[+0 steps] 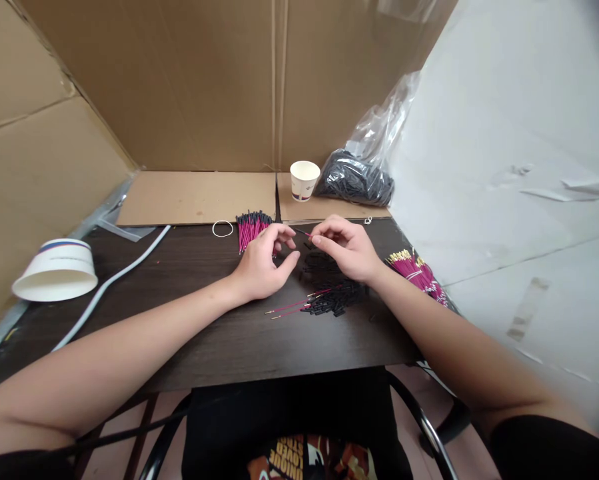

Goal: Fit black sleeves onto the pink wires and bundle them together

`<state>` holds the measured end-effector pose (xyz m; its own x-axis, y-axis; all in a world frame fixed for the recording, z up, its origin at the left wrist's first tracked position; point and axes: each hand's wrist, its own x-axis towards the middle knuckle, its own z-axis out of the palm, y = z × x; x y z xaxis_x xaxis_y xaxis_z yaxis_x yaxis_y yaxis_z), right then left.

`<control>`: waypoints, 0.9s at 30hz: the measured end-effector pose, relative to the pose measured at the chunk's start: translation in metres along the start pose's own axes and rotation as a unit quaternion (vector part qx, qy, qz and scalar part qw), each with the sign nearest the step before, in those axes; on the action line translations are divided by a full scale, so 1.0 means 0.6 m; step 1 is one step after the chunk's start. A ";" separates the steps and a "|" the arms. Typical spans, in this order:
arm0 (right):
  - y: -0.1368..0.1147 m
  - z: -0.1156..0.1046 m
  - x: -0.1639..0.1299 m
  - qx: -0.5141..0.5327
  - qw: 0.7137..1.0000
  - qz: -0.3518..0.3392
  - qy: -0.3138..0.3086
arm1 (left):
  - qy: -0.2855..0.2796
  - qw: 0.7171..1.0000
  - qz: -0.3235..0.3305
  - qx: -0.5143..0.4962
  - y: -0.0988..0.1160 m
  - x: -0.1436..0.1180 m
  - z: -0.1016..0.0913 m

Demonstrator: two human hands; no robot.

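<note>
My right hand [345, 248] pinches a thin pink wire [308, 235] between thumb and fingertips; a black sleeve covers the wire's left end. Facing it, my left hand [269, 262] has its thumb and fingers apart, just left of the sleeved end, with nothing visible in it. Below both hands lies a loose pile of short black sleeves [332, 299], with a few pink wires with gold tips [289, 310] sticking out to the left. Behind my left hand rests a bundle of pink wires with black ends [252, 230], partly hidden by that hand.
A paper cup [304, 180] stands at the back beside a clear bag of black sleeves [356, 177]. Bundled pink wires with gold ends [416, 273] lie right, by my forearm. At left are a tipped paper bowl [56, 270] and a white cable [114, 283]. A rubber band [222, 229] lies near the bundle.
</note>
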<state>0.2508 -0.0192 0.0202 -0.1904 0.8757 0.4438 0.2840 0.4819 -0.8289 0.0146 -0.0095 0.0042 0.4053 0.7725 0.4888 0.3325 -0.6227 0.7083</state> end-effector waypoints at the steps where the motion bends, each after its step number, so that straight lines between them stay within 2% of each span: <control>1: 0.001 0.002 0.001 0.027 0.999 0.025 -0.008 | -0.003 1.000 0.006 0.012 0.001 0.001 -0.002; 6: 0.000 0.012 0.000 0.123 0.986 0.102 -0.052 | -0.034 0.998 0.034 0.049 0.005 0.001 -0.008; 13: -0.009 0.017 -0.005 0.176 0.975 0.117 -0.076 | -0.053 0.996 0.062 0.028 0.003 0.000 -0.007; 18: -0.007 0.020 -0.005 0.171 0.976 0.118 -0.072 | -0.048 0.996 0.078 0.020 0.000 -0.002 -0.004; 22: -0.003 0.018 -0.007 0.090 0.989 0.097 -0.067 | -0.025 0.996 0.068 0.047 0.001 0.000 -0.009; 24: -0.006 0.013 -0.008 -0.016 0.997 0.049 -0.058 | 0.009 0.995 0.047 0.087 0.001 0.005 -0.018; 27: -0.013 0.004 -0.008 -0.156 0.983 -0.043 -0.086 | 0.049 0.980 0.036 0.188 -0.005 0.015 -0.036</control>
<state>0.2474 -0.0276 0.0239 -0.3757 0.8255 0.4212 0.5290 0.5642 -0.6339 -0.0009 0.0018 0.0173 0.3618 0.7217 0.5901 0.6041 -0.6636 0.4413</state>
